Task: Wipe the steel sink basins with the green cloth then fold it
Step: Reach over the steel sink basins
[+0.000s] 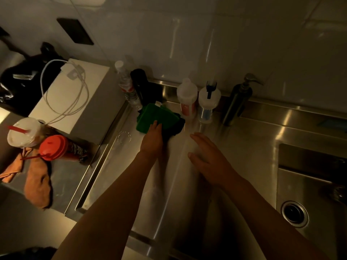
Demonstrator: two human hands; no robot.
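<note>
The green cloth (157, 117) lies folded on the steel drainboard (234, 139) at the back left, on top of a dark cloth (174, 130). My left hand (153, 139) reaches onto the cloth's near edge, its fingers curled over the cloths' near edge. My right hand (208, 156) hovers flat over the drainboard to the right, fingers straight, holding nothing. The sink basin (308, 186) with its round drain (294, 213) sits at the right, dim and in shadow.
Behind the cloth stand a water bottle (126, 85), a dark bottle (140, 85), two white containers (187, 98) (207, 104) and a soap pump (238, 100). Left of the steel edge are a white box with a cable (78, 98), two cups (24, 132) (56, 147) and an orange rag (37, 181).
</note>
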